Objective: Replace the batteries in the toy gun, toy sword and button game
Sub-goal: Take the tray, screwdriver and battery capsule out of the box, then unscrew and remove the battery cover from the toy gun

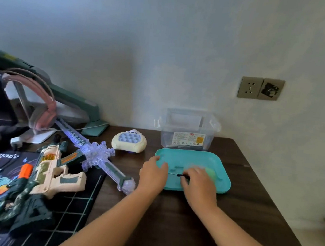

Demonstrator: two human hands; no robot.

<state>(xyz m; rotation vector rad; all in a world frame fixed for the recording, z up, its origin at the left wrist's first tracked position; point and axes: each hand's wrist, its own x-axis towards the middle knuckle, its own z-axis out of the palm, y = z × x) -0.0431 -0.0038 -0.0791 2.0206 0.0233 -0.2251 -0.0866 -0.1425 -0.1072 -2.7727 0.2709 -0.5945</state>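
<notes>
Seemingly the job is at its very start. All three toys lie closed on the desk (250, 190), with no battery cover seen off and no loose batteries that I can make out.

The toy gun (53, 174) lies near left on a printed mat (82, 204). The toy sword (97, 156) runs diagonally just right of it, its clear guard glowing. The button game (129, 140) sits farther back, between the sword and a teal lid (218, 168).

The left hand (152, 173) holds the lid's left rim with fingers curled over the edge. The right hand (199, 184) is over the lid and pinches a small screwdriver (180, 175) by its dark handle, with the thin shaft pointing left. Something pale green under that hand is too blurred to name.

By my reading, the tool is only now being picked up. All three toys remain to be opened, emptied, refilled and closed.

- **Toys:** one gun, one sword and one button game.
- **Tools and containers:** one screwdriver, one teal lid and one clear box (186, 133) just behind the lid.
- **Hands:** two, both busy.
</notes>
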